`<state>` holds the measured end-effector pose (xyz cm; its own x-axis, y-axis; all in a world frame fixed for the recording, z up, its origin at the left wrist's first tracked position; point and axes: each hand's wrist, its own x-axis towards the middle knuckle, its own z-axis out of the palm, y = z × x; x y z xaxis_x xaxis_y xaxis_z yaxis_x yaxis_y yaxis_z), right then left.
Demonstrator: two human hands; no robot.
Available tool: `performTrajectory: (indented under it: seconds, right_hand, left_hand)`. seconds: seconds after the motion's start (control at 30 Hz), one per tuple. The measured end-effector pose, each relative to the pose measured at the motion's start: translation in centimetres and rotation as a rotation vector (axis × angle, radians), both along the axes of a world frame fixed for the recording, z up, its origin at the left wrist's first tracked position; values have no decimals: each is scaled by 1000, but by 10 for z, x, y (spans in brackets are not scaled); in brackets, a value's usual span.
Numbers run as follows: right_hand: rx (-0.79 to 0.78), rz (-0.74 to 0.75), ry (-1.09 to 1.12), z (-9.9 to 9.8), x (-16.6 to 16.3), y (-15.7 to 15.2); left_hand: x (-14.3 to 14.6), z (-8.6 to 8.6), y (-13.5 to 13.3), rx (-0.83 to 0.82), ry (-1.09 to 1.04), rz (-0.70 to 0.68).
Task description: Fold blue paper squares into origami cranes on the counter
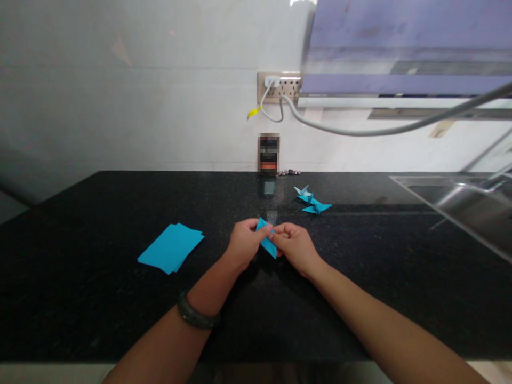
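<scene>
My left hand (245, 242) and my right hand (295, 246) meet over the middle of a black stone counter (100, 298). Both pinch a small folded piece of blue paper (267, 242) between their fingertips, just above the counter. The fingers of each hand are curled closed on the paper. A dark bracelet sits on my left wrist. A stack of flat blue paper sheets (170, 247) lies to the left of my hands. Two finished blue folded paper figures (312, 201) rest on the counter behind and to the right of my hands.
A steel sink (460, 200) is set into the counter at the right. A small dark box (269, 154) stands against the white wall. A wall socket (280, 87) above it has a plug and a grey cable running right. A purple-grey shelf hangs at top right.
</scene>
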<state>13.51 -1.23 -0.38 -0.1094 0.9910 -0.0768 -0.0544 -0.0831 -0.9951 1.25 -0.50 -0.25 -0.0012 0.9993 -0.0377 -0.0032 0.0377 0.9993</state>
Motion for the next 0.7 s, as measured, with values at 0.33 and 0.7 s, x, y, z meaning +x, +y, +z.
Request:
performTrajectory:
  seconds: [0.33, 0.7]
  right_hand:
    - [-27, 16, -24, 3, 0, -2]
    - [225, 8, -283, -12, 13, 10]
  left_hand:
    - [-4, 3, 7, -97, -194, 80]
    - [-3, 1, 3, -84, 68, -100]
